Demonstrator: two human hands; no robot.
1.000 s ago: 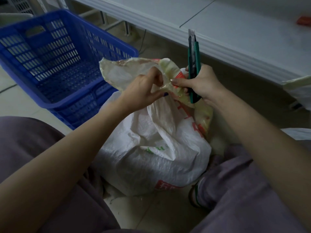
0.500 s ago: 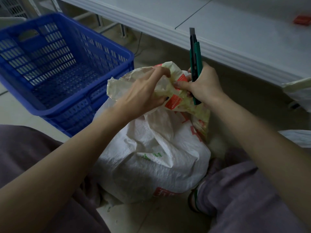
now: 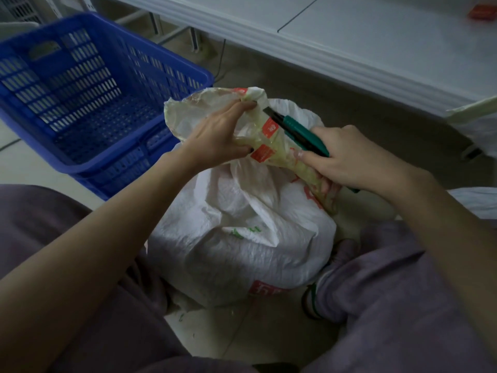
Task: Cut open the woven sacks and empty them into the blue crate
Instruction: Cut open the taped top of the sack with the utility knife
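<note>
1. Bench (image 3: pixel 376 36) – white, runs across the top of the view.
2. Blue crate (image 3: pixel 121 162) – on the floor at left, just beside the sack; nothing visible inside.
3. Woven sack (image 3: pixel 242 238) – white, full, stands on the floor between the person's knees; its taped neck is pulled up.
4. Left hand (image 3: pixel 215 135) – fingers curled, gripping the bunched neck.
5. Right hand (image 3: pixel 355 157) – clutches the knife and the lower neck.
6. Knife (image 3: pixel 298 130) – green, lies against the neck, tip pointing toward the left fingers.
</note>
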